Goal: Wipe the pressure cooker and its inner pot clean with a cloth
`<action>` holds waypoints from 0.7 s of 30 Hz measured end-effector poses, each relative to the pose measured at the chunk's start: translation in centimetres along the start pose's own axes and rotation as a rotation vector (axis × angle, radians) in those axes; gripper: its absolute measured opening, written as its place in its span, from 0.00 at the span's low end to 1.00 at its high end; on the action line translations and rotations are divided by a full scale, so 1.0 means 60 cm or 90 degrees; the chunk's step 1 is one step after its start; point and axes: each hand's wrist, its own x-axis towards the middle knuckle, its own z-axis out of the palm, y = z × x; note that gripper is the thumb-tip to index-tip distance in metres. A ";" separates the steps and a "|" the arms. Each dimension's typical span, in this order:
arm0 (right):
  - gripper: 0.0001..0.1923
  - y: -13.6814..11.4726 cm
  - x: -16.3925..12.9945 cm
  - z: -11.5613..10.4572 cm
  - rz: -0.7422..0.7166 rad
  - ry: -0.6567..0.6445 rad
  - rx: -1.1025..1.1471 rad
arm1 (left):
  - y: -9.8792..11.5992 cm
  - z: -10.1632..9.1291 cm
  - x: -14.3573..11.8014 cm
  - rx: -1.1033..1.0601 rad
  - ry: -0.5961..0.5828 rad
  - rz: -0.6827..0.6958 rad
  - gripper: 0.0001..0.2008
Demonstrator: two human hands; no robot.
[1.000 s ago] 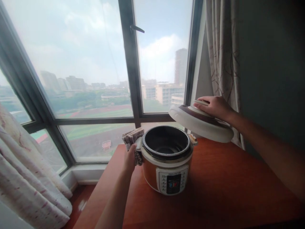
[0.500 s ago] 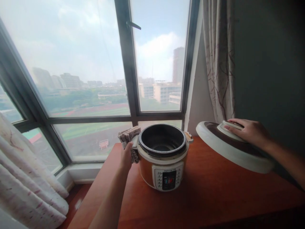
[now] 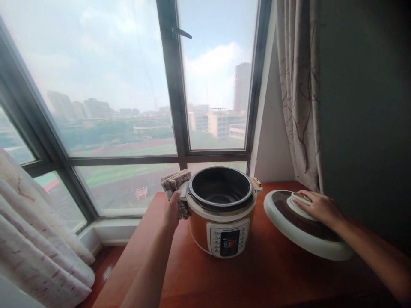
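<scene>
An electric pressure cooker with an orange-brown body and a control panel stands uncovered on the table. Its dark inner pot shows at the top, with nothing visible inside. At the cooker's left handle, my left hand is closed on a folded grey-brown cloth. To the right, my right hand grips the knob of the round lid, which is white-rimmed with a brown top. The lid is low over the table, right of the cooker; whether its underside touches the surface I cannot tell.
The reddish-brown wooden table carries the cooker. Behind it is a large window with a dark frame. A pale curtain hangs at the left, another curtain at the right by a dark wall.
My right hand has lowered the lid toward the table and slightly left. My left hand stays with the cloth at the cooker's handle.
</scene>
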 end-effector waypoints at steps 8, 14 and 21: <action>0.28 -0.008 -0.031 0.064 -0.033 0.020 -0.002 | -0.002 -0.001 -0.002 0.005 -0.008 -0.017 0.22; 0.22 -0.022 -0.049 0.093 -0.067 -0.002 -0.021 | -0.001 0.001 -0.001 -0.012 -0.010 0.011 0.23; 0.22 -0.039 -0.057 0.108 -0.064 -0.009 -0.037 | -0.001 0.001 -0.005 -0.007 -0.010 -0.008 0.21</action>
